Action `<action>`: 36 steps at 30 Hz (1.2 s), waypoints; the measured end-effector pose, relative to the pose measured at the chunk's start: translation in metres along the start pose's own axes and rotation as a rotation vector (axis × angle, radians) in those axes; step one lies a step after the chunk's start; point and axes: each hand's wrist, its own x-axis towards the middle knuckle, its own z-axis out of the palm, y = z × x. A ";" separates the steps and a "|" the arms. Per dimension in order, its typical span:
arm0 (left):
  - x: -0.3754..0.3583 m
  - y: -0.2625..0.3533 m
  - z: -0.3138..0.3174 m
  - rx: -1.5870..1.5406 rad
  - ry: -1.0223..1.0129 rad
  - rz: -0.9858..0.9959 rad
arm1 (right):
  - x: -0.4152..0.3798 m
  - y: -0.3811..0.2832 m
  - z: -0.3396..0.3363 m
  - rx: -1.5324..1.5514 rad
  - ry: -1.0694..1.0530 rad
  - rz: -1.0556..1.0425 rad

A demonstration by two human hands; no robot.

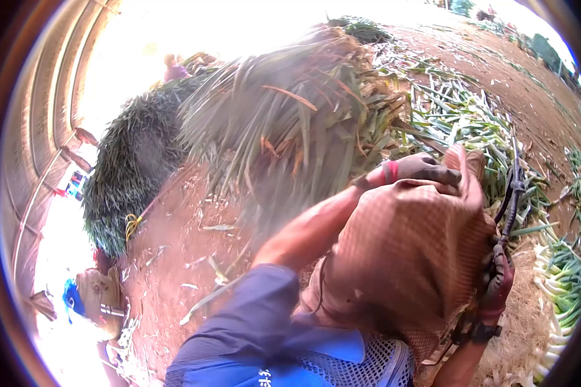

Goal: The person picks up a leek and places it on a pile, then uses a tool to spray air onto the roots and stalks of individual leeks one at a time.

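Observation:
My left hand (426,170), in a dark glove with a pink cuff, is closed on the upper fold of a brown checked cloth (400,251) that covers my lap. My right hand (498,277), also gloved, is wrapped round the lower end of a thin black tube (515,184) with a fitting partway up. The cloth partly hides its fingers. Just beyond my left hand lies a large heap of long green onions (284,122), its leaves pointing left. Loose onion leaves (452,109) are strewn behind the tube.
At the right, a row of green onions (565,290) lies with white stalks showing. A second dark green pile (135,161) stands at the left beside a curved frame wall (39,148). Bare reddish soil (187,238) lies between, with scattered leaf scraps. A person (174,69) is partly visible behind the piles.

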 end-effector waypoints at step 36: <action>-0.125 0.002 -0.005 -0.967 1.000 -0.975 | -0.005 0.026 0.212 -0.566 -0.671 0.034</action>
